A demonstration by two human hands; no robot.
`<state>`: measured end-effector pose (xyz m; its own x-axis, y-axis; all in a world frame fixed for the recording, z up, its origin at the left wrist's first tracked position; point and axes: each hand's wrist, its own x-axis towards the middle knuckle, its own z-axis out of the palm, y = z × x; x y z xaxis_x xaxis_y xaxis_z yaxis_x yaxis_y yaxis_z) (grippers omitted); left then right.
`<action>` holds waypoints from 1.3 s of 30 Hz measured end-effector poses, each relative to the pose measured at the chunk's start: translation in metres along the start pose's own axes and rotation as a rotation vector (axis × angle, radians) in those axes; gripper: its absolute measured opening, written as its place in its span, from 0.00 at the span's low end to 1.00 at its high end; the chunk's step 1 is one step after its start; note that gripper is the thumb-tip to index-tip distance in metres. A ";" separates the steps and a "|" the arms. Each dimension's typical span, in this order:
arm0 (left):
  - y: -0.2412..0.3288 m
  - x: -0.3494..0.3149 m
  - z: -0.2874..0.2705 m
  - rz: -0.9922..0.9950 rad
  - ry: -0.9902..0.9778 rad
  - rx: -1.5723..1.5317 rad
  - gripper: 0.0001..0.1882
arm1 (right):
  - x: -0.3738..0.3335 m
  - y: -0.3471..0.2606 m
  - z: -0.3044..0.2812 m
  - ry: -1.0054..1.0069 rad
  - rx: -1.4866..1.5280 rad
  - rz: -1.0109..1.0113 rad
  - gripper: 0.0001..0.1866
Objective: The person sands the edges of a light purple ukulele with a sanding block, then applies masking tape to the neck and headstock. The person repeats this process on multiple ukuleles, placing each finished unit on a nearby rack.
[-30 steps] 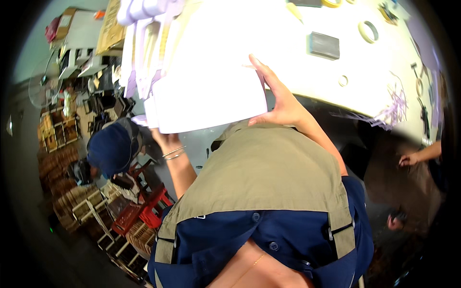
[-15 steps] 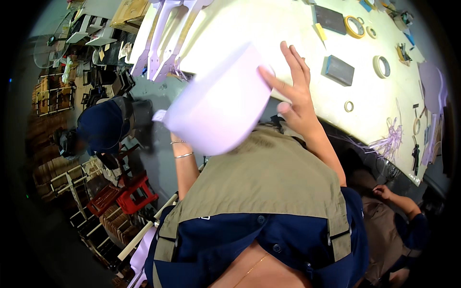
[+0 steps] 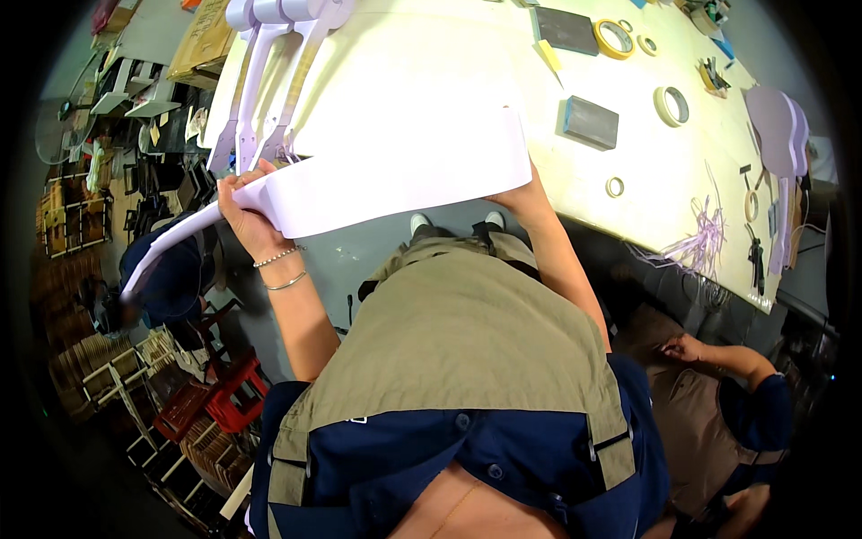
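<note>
A pale lilac guitar (image 3: 404, 184) is held edge-on in front of me, above the table's near edge, its curved side toward my body. My left hand (image 3: 254, 220) is closed round the neck where it joins the body, and the neck runs out to the left. At the other end, my right hand (image 3: 521, 198) grips the rounded bottom of the body. Most of its fingers are hidden behind and under the guitar. More lilac guitars (image 3: 260, 81) lie at the table's far left, necks toward me.
On the pale table (image 3: 431, 63) are grey blocks (image 3: 591, 123), tape rolls (image 3: 672, 106) and a heap of lilac strips (image 3: 705, 234). Another lilac guitar (image 3: 770, 130) is at the right edge. A co-worker (image 3: 709, 404) is at lower right; a red stool (image 3: 238, 391) stands left.
The guitar has turned from a blurred tilt to nearly level, its neck now showing on the left. My right hand, spread beside it before, now grips its end; my left hand has come into view.
</note>
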<state>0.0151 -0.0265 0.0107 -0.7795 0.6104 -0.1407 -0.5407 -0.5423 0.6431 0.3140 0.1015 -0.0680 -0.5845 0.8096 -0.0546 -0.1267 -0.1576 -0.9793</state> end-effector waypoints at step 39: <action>-0.039 -0.049 -0.147 -0.382 0.190 -0.026 0.11 | -0.013 -0.098 0.040 -0.403 -0.531 -0.523 0.55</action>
<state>0.0280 -0.1202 -0.1176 -0.5646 0.6542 -0.5032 -0.8079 -0.3134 0.4990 0.3017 0.0835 0.0362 -0.8091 0.4248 0.4062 -0.1260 0.5497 -0.8258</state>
